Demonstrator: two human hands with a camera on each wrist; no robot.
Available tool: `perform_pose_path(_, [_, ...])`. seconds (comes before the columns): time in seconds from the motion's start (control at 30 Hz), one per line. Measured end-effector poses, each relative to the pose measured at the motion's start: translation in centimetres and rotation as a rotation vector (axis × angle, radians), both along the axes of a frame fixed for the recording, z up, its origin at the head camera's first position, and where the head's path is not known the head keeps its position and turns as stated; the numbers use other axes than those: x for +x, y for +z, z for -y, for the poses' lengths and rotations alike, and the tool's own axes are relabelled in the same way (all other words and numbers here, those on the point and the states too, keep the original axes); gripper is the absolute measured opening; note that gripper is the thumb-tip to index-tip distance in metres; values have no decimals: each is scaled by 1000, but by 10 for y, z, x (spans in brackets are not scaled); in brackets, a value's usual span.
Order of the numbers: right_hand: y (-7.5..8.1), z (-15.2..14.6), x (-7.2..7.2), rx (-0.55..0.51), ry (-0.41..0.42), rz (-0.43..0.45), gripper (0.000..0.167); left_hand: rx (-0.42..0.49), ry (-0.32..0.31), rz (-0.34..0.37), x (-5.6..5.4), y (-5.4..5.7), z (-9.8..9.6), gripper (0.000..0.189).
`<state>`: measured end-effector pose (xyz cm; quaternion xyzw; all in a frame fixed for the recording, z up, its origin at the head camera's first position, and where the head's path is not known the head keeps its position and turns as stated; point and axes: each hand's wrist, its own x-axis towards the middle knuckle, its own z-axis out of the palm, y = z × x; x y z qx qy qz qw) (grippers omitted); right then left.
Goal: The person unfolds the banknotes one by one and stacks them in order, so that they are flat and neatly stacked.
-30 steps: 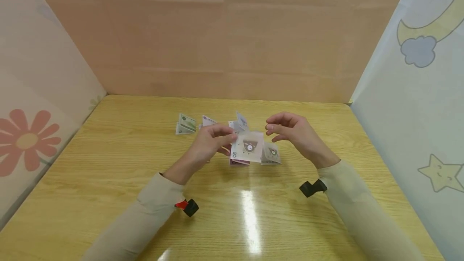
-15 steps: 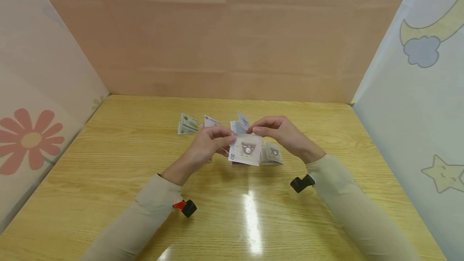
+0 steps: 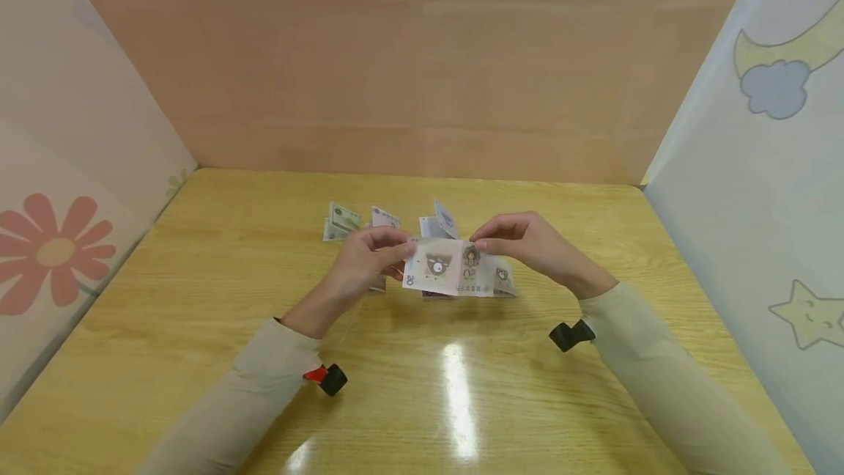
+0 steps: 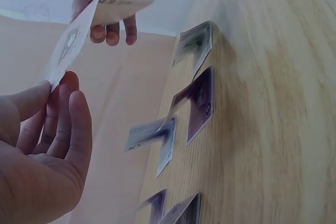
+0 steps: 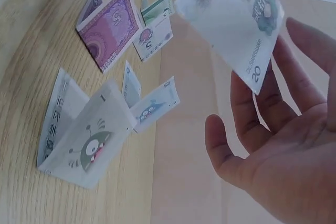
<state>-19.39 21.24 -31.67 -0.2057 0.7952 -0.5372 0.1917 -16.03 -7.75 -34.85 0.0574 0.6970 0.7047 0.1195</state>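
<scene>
A pale play banknote (image 3: 433, 267) marked 20 hangs above the table, partly unfolded at its centre crease. My left hand (image 3: 365, 261) pinches its left end between thumb and fingers, as the left wrist view of this hand (image 4: 44, 145) also shows. At the upper edge of the note's right half, my right hand (image 3: 537, 251) grips it with thumb and fingertips. In the right wrist view the note (image 5: 236, 24) slants across the top, its 20 corner against the fingers of the right hand (image 5: 283, 119). Part of the right hand is hidden behind the note in the left wrist view.
Folded play notes stand on the wooden table (image 3: 395, 387): a green one (image 3: 344, 218), a purple one (image 3: 385, 217), a bluish one (image 3: 445, 218) and, behind the held note, a grey one (image 3: 504, 281). Patterned panels stand left and right, a plain brown one behind.
My right hand has come in from the right, taken the 20 note's edge and drawn its folded half out rightward. My left hand has shifted slightly left with the note.
</scene>
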Motion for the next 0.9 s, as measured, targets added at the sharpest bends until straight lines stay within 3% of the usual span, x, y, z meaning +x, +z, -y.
perform_pose_path(0.3, [3,-8,13,123,18,-62,12,-16,19,55,10,1,4,18])
perform_pose_path(0.5, [1,-16,21,174,25,-74,9,-8,-3,81,18,-1,6,17])
perform_pose_path(0.7, [0,-19,27,196,30,-53,8,-47,-28,105,26,-2,8,17])
perform_pose_path(0.9, [-3,-22,35,227,43,-50,9,-143,-53,122,33,-4,6,16])
